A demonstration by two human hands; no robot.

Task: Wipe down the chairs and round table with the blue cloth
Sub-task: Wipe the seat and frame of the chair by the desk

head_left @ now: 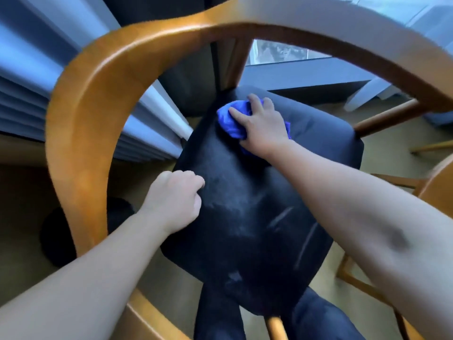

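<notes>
Pale pleated blinds [31, 94] run down the wall at nine o'clock, a window sill shows at one o'clock, and the floor under everything is a dull tan carpet [22, 217]. In the middle of it stands a chair with a curved wooden armrest rail [81, 133] sweeping round from nine o'clock over the top to three, and a dark padded seat [245, 217] that the person leans over from above. The round table is not in sight from here. The step in hand looks like the wiping of this chair's seat: the right hand [263, 126] lies at about twelve o'clock of the cushion, near its far edge, palm down on the blue cloth [230, 121], which is bunched under it and touches the seat. Its fingers [239, 114] are spread and pressed over the cloth, holding it by pressure more than by a tight pinch; blue shows beyond the fingertips at ten o'clock of the hand. The left hand [175, 200] is curled closed on the seat's edge at nine o'clock, seemingly steadying the chair. Faint pale smears remain toward six o'clock of the cushion, so I judge the next move calls for drawing the cloth back toward the person across that part, with even pressure, then on to the wooden rail.
</notes>
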